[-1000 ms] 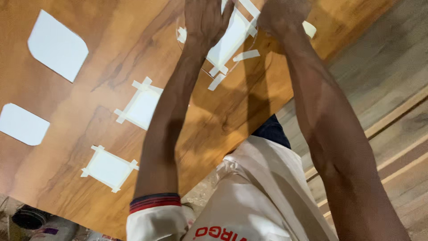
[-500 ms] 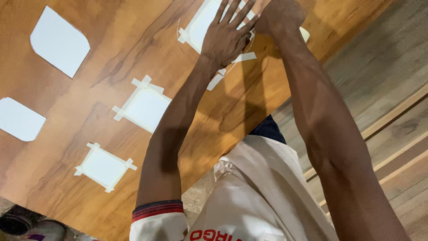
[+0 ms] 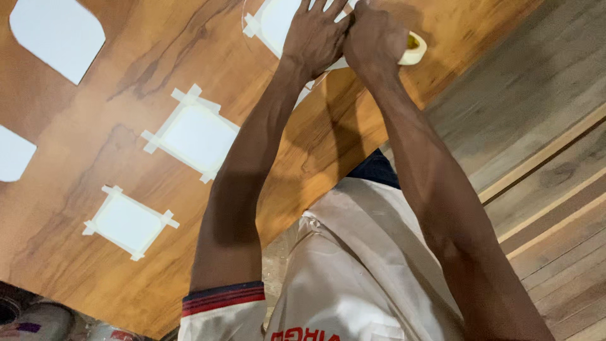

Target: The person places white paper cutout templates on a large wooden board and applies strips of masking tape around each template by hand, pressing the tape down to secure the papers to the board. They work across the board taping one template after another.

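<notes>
Right hand [image 3: 374, 39] gripping tape roll [image 3: 413, 49], taped cutouts [image 3: 196, 136] nearby

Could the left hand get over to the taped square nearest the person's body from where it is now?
Probably yes. The left hand lies flat on the far taped square, and only bare wooden board lies between it and the near taped square.

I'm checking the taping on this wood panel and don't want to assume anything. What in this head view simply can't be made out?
- Head view: the taped square under the left hand is cut off by the top edge and partly covered by the hand.
- Right hand hides most of the tape roll; its free end cannot be seen.
- Containers at the bottom left corner are blurred and cropped.
- The plain white cut-out is cut off by the left edge.
</notes>
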